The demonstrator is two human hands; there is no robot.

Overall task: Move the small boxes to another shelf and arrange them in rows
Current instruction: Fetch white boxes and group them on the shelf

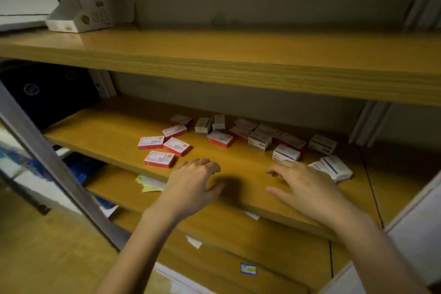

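1. Step in hand, as I judge it: the very first pick. The small boxes (220, 138) lie scattered on the middle shelf (107, 131), none in a row, and the upper shelf (238, 55) shows no small box.
2. Far left, a dark bin (47, 93) stands at the middle shelf's end; its contents cannot be told.
3. A white carton (93, 11) sits at the upper shelf's left end, open at the front; nothing shows inside it.
4. Left of centre, five red boxes (177, 146) lie flat and loose, each at its own angle.
5. The left hand (193, 184) is palm down over the shelf's front edge, just beside the nearest red box, fingers loosely spread, holding nothing.
6. In the centre, red and white boxes mix in a heap (260, 139), several touching or overlapping, two standing on end behind.
7. The right hand (307, 186) is also palm down, spread and empty; its fingertips are near a blue-striped white box (286, 153), contact unclear.
8. Far right, two white boxes (334, 168) lean together just beside that hand.
9. The next move calls for closing fingers round the nearest boxes, drawing them out under the upper shelf's edge, and starting a straight row on bare board.
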